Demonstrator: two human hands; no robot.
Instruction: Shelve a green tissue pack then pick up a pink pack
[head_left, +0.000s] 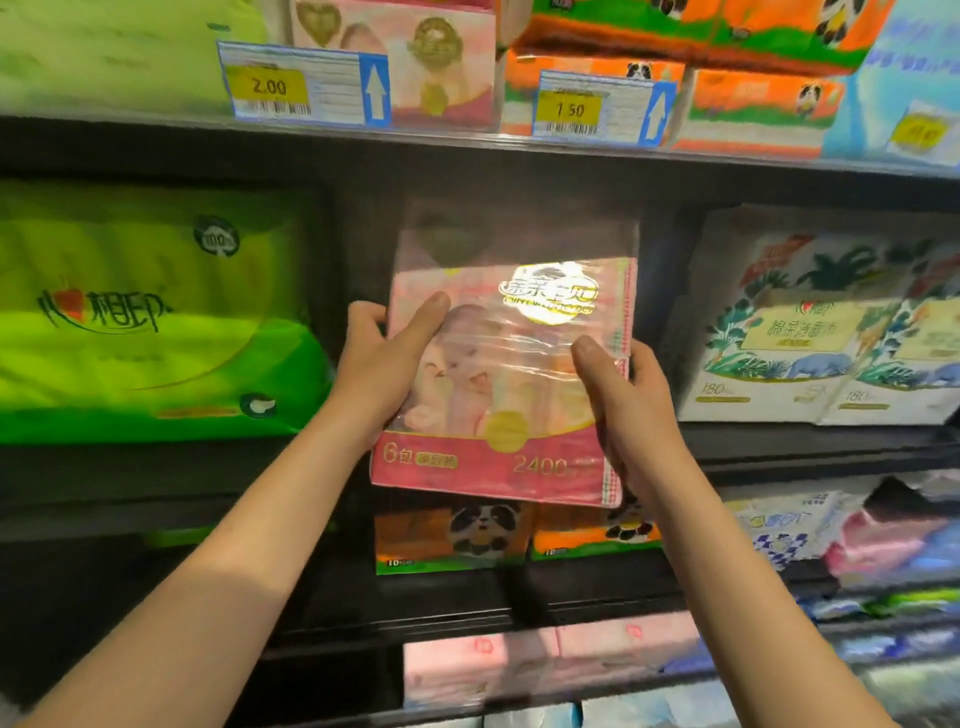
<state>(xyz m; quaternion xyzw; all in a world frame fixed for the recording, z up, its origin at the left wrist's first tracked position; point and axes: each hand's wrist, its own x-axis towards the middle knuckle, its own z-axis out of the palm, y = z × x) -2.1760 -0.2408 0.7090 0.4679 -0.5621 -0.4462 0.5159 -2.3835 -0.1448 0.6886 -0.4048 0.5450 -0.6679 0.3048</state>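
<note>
A pink plastic-wrapped tissue pack (511, 395) with a gold logo and a baby picture is held up in front of a dark shelf bay. My left hand (382, 356) grips its left edge, thumb across the front. My right hand (626, 395) grips its right edge, thumb on the front and fingers behind. The pack is tilted slightly, its top toward the shelf.
A green tissue pack (150, 322) fills the shelf bay to the left, a white pack with animal prints (821, 332) the right. Orange panda packs (452, 535) lie below. The shelf edge above (467, 140) carries price tags (304, 85) reading 2.00 and 1.50.
</note>
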